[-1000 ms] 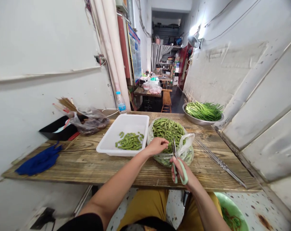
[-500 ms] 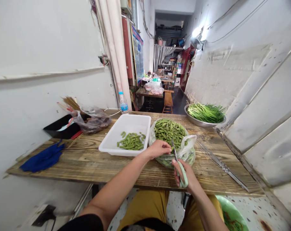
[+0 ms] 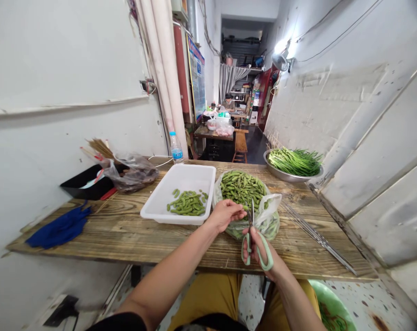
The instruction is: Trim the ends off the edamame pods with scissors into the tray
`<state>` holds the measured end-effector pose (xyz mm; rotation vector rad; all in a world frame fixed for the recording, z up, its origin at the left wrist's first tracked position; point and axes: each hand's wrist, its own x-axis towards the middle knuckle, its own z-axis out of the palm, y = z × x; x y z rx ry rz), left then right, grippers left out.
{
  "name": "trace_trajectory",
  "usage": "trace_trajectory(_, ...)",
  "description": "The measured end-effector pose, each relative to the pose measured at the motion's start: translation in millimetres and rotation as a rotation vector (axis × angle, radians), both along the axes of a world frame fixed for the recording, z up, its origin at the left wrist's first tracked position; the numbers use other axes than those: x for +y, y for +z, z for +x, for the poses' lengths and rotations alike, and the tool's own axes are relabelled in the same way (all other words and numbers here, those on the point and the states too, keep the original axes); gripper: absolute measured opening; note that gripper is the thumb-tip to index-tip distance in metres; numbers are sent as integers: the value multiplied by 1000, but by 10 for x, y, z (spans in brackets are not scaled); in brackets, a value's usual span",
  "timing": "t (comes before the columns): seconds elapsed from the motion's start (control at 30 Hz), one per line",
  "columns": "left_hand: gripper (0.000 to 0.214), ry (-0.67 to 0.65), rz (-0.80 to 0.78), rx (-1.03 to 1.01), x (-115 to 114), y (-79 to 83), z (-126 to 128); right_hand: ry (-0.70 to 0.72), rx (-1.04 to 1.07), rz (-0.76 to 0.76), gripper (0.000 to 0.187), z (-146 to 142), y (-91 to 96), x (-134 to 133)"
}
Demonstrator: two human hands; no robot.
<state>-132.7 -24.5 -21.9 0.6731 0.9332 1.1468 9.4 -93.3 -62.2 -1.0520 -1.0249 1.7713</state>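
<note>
My right hand (image 3: 259, 250) is wrapped round the pale green handles of a pair of scissors (image 3: 266, 257), whose blades point away from me and stand apart. Just left of the blades, my left hand (image 3: 226, 215) pinches a small green edamame pod, mostly hidden by the fingertips. Both hands are over the near side of a clear plastic bag (image 3: 271, 202) heaped with edamame pods (image 3: 242, 186). To the left sits a white plastic tray (image 3: 160, 197) with a small pile of pods (image 3: 187, 203) towards its near right.
Metal skewers (image 3: 318, 236) lie on the wooden table (image 3: 142, 243) at right. Behind them is a steel bowl (image 3: 287, 176) of green stalks. A water bottle (image 3: 176, 148), black box (image 3: 84, 184) and blue cloth (image 3: 58, 227) are leftward. A green basin (image 3: 332, 305) stands below. Far back sits a person (image 3: 229, 103).
The scissors have opened: their blades and handle loops have spread apart, and my right hand has turned slightly. My left hand stays in nearly the same place.
</note>
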Motion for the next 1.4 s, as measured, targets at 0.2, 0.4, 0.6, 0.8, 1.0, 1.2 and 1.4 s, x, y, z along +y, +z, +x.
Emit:
trace_trajectory(0.2, 27, -15, 14, -9, -91, -52, 75, -34, -35, 2, 52, -26, 61, 17)
trace_trajectory(0.4, 28, -23, 4, -4, -134, -51, 85, -32, -107, 64, 49, 14, 74, 13)
trace_trajectory(0.6, 29, -51, 25, 8, -115, -50, 0, -5, -255, 155, 49, 81, 93, 24)
trace_trajectory(0.8, 33, -131, 62, 59, -101, -74, -57, 27, -312, 155, 47, 108, 112, 23)
trace_trajectory(1.0, 7, 242, 297, 743, 15, -28, -437, -62, -252, 123, 46, 98, -26, 58)
trace_trajectory(1.2, 18, 408, 625, 1595, 117, -8, -588, -35, -52, 52, 54, 68, -52, 72)
trace_trajectory(1.4, 25, -161, 810, 1606, 422, -240, -207, -18, -24, -11, 52, 81, 23, 23)
